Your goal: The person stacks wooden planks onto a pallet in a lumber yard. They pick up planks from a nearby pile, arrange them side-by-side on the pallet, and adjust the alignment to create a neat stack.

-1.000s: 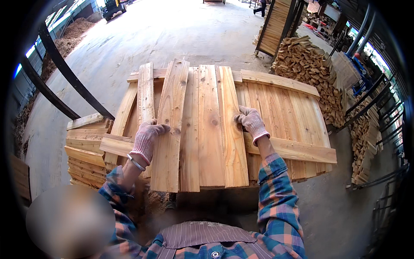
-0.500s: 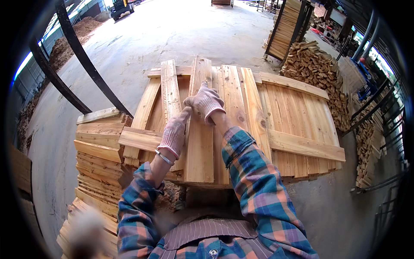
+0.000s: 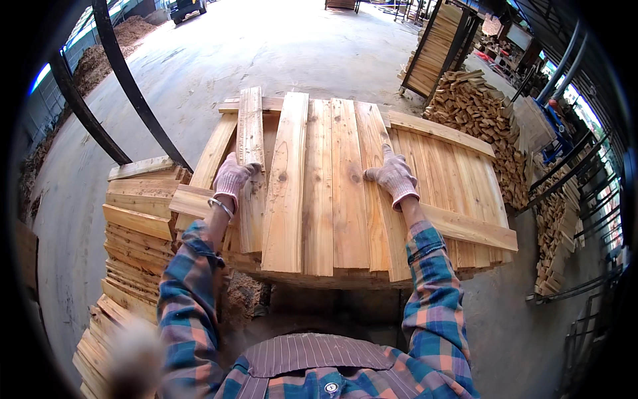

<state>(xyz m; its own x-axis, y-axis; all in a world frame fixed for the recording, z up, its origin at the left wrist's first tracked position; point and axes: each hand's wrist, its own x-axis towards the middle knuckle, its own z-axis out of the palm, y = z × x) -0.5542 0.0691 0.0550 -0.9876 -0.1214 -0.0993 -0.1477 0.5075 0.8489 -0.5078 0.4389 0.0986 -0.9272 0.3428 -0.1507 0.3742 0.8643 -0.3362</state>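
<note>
My left hand (image 3: 232,178), in a pale pink knit glove, grips the edge of a narrow rough plank (image 3: 251,133) on the left, its thumb over the top. My right hand (image 3: 393,178), gloved likewise, holds the outer edge of the rightmost upright plank (image 3: 374,153). Its thumb lies across the wood and its index finger points forward; the other fingertips are hidden. Between my hands several planks lie side by side, among them a wide plank (image 3: 286,186) and a knotted plank (image 3: 346,193). Beneath them are crosspieces and more boards.
Left of the work is a tall stack of boards (image 3: 136,206), beside dark metal posts (image 3: 126,80). A cross batten (image 3: 465,226) lies over boards on the right. Farther right stand a heap of wood pieces (image 3: 475,113) and a loaded rack (image 3: 435,50). A vehicle (image 3: 186,8) stands far back.
My hands were together on one plank near the middle. They have parted, the left to the narrow plank and the right to the rightmost one. The wide plank now lies beside the others.
</note>
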